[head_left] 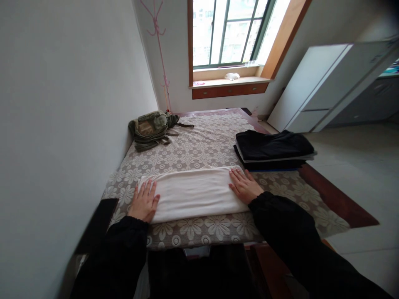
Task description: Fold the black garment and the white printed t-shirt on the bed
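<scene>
Left hand (pixel 144 201) flat, fingers spread, palm down on left end of folded white cloth (pixel 192 193) — gripping nothing. Right hand (pixel 245 185) likewise flat on right end. Cloth lies lengthwise near front edge of floral lace-covered surface (pixel 199 151). Stack of folded dark garments (pixel 272 150) near right hand; olive-green canvas backpack (pixel 152 128) further back, by wall.

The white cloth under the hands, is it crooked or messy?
Nothing stands out. The white cloth lies folded flat on the table, with the left hand and right hand pressing its ends.
</scene>
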`<state>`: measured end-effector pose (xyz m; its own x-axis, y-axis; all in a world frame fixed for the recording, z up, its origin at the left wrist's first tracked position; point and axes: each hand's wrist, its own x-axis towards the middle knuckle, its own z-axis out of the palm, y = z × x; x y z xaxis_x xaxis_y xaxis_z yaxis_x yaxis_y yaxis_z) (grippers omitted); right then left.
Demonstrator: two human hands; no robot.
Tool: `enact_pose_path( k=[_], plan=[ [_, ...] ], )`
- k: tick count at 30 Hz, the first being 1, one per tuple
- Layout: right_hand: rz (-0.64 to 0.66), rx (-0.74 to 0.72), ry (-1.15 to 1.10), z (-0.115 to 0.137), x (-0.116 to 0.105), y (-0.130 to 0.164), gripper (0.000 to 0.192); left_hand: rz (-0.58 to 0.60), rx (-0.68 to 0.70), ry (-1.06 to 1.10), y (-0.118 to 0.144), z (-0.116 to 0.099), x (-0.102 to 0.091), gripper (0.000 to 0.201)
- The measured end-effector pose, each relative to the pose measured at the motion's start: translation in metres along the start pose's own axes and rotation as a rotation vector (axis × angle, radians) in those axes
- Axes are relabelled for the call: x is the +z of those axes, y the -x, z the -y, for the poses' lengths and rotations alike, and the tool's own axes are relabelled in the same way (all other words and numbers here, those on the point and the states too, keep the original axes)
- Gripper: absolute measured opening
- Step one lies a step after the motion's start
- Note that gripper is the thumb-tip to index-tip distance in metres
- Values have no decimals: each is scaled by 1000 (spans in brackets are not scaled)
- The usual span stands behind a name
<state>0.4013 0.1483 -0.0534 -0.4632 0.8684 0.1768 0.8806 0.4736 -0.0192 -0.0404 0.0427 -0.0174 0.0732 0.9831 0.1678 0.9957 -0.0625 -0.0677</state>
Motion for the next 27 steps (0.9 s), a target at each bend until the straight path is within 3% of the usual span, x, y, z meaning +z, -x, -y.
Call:
enact_pose_path(
  k=[5,9,15,27],
  plan=[
    [-31,-154,-115,97,-19,-14,58,-1,125,93,-7,-78,-7,55],
    [1,-99,-181,152,-11,-25,60,11,160,188,-23,-123,-4,57],
    [-17,-79,-186,155,2,-23,60,-9,151,184,-21,-127,4,58],
    [-23,-49,-138,141,-1,-13,65,27,84,149,-14,-117,1,64]
  ],
)
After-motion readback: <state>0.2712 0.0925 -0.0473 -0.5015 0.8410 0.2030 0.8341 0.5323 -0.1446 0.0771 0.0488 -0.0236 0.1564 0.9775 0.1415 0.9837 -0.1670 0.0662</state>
